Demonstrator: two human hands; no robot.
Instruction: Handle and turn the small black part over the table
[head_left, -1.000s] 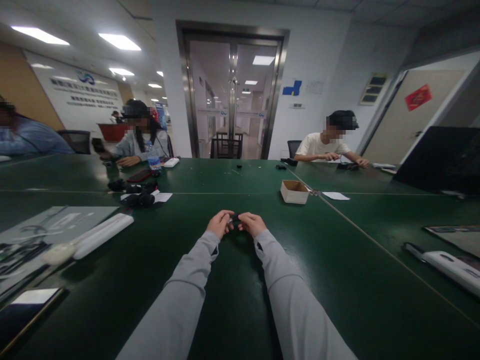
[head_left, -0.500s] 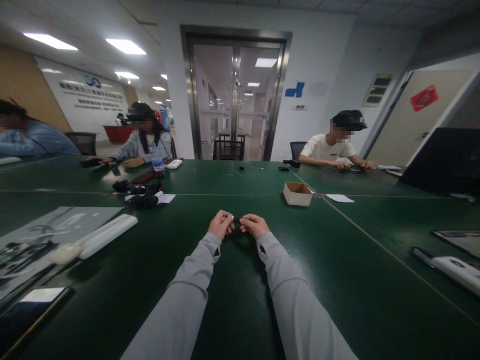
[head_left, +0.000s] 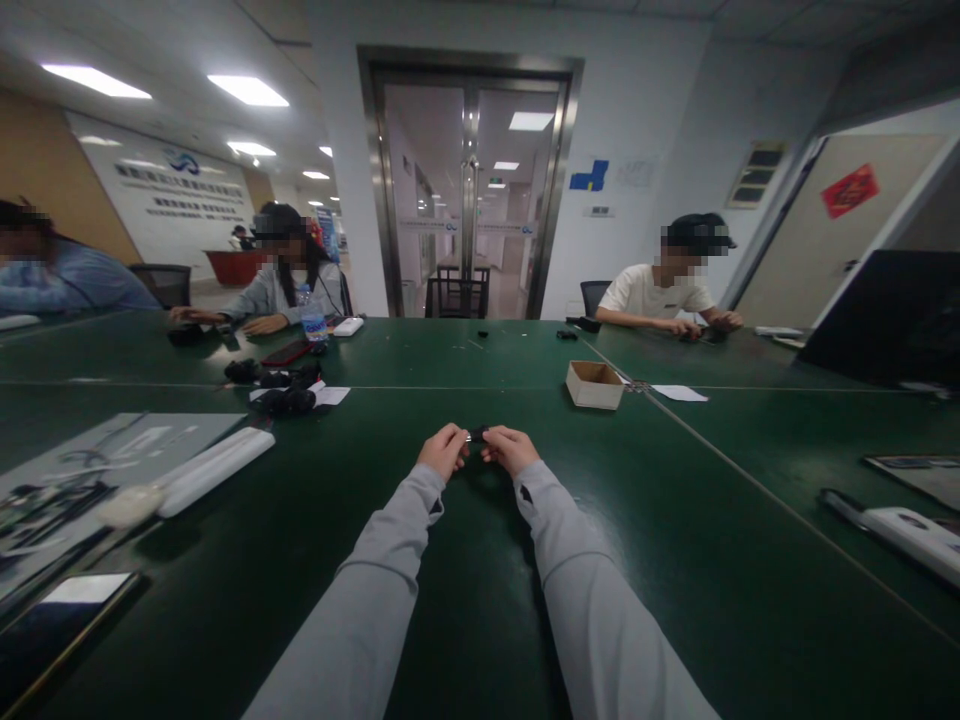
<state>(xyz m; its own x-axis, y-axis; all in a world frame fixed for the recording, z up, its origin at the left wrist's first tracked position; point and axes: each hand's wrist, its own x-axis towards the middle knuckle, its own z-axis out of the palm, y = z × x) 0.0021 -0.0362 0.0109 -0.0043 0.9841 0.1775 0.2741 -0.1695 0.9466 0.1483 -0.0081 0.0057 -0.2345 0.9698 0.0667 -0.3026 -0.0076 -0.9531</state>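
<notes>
Fingers of the left hand (head_left: 442, 452) are pinching the silver end of a small black piece (head_left: 477, 437); fingers of the right hand (head_left: 511, 452) are clamping its dark end, so the piece is bridging both hands. Green surface (head_left: 480, 600) is lying below; cannot tell whether the piece is touching it. Beyond the fingers, to the right, an open box (head_left: 592, 397) is standing, white paper (head_left: 679, 393) lying further right. Left of the fingers, well apart and nearer the camera, a phone (head_left: 64, 630) is resting.
</notes>
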